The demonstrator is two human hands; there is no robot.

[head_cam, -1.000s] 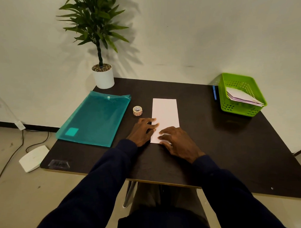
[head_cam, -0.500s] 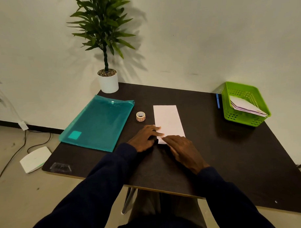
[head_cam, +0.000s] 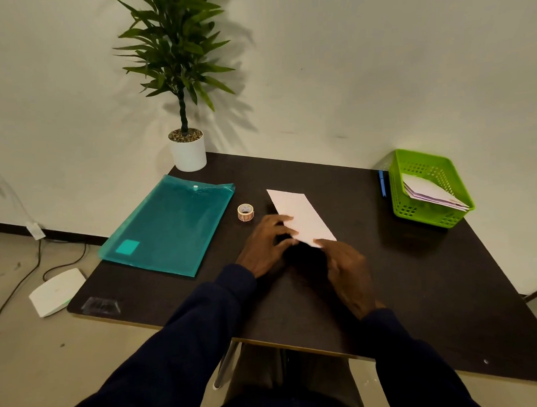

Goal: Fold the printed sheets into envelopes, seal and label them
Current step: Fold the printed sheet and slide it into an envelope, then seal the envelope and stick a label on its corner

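1. Long-folded pale paper sheet (head_cam: 301,216) lies mid-tabletop, its far end skewed toward 11 o'clock. No seal or label visible.
2. Left grip (head_cam: 264,249) is curled and pinches the sheet's near-left edge. Right grip (head_cam: 348,270) lies on the near-right corner; pinching or pressing, cannot tell.
3. Done: folded envelopes (head_cam: 428,191) sit in the green plastic mesh basket (head_cam: 429,216) at 2 o'clock.
4. Left, by my judgement: cross-folds, then sealing from the small sticker roll (head_cam: 245,212) at 9 o'clock, then labelling.
5. Room: bare dark tabletop (head_cam: 416,274) from 3 to 5 o'clock; table edge close behind my wrists.
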